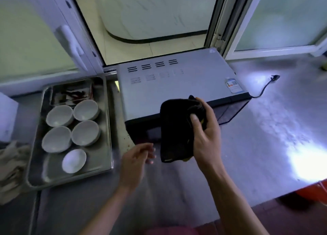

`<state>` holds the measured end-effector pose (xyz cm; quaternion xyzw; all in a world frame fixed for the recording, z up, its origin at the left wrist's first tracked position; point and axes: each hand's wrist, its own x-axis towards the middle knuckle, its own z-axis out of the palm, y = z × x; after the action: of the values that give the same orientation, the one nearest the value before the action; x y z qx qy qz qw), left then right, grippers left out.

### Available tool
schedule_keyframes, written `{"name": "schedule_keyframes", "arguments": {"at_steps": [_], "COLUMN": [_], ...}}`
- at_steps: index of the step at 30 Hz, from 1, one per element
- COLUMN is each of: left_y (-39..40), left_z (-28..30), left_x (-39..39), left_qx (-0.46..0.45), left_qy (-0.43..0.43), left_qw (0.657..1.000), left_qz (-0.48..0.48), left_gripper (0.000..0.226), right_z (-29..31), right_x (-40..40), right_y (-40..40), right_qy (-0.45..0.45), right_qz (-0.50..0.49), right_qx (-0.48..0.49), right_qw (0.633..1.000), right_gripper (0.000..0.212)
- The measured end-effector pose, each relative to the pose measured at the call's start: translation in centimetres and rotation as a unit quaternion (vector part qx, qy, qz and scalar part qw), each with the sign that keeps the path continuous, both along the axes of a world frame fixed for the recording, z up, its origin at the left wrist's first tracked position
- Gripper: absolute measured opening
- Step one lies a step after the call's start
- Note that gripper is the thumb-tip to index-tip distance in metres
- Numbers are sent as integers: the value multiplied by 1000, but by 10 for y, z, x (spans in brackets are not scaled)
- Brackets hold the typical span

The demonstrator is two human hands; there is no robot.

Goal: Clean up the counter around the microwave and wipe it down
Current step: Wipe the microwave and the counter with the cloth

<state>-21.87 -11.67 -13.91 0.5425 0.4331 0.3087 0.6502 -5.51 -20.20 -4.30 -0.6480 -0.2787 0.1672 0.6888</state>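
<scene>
Here, in the middle of the frame, the right hand [203,134] grips a black cloth [175,128], thumb pressed across its front and fingers curled behind, so that the cloth hangs folded in front of the microwave [177,86], its lower edge above the table [256,137] and a sliver of yellow showing at its bottom corner. The left hand [136,160] floats just to the lower left of the cloth, fingers loosely spread and holding nothing, its fingertips near the cloth's lower edge but apart from it (the hand is blurred). The microwave sits at the centre of the frame against an open window [150,22], its grey top with rows of vent slots facing the camera and a small label [233,85] near its right corner; its dark front faces downward in the frame. A black power cord [265,88] trails from the microwave's right side across the table, its plug lying loose toward the right. To the left of the microwave a metal tray [104,128] holds five white bowls [85,132], four in a square and one below them, with a smaller stained tray [70,93] tucked at its upper end. At the far left edge lie a white box [7,118] and a crumpled pale rag [10,167].
</scene>
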Motion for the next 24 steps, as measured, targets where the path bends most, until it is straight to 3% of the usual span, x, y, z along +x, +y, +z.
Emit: {"name": "schedule_keyframes", "arguments": {"at_steps": [2,4,8,11,14,15,18,21,24], "left_y": [-1,2,21,37,47,50,58,66,74], "left_z": [-10,-9,7,20,32,34,35,33,37], "left_x": [-15,-21,-32,-46,-57,-59,-56,-52,-52], "left_qx": [-69,-98,-120,-137,-149,-154,-151,-173,-182], "left_qy": [3,-20,-111,-230,-286,-301,-325,-330,-354], "left_qw": [997,992,986,963,946,941,932,924,910], "left_qz": [-36,-74,-17,-34,-31,-19,48,89,114], "left_gripper": [45,38,18,51,82,85,55,79,84], "right_z": [5,7,7,6,6,4,-5,-13,-13], "right_x": [-21,-42,-77,-93,-106,-111,-128,-141,-148], "right_y": [17,32,59,75,88,92,105,118,132], "right_qy": [-4,-5,1,-5,-27,-41,-57,-66,-64], "right_qz": [37,64,90,113,135,141,162,177,186], "right_qx": [4,0,-5,-15,-39,-49,-86,-106,-118], "right_qw": [999,998,996,994,990,988,981,976,973], "right_gripper": [37,37,38,39,40,40,41,42,44]}}
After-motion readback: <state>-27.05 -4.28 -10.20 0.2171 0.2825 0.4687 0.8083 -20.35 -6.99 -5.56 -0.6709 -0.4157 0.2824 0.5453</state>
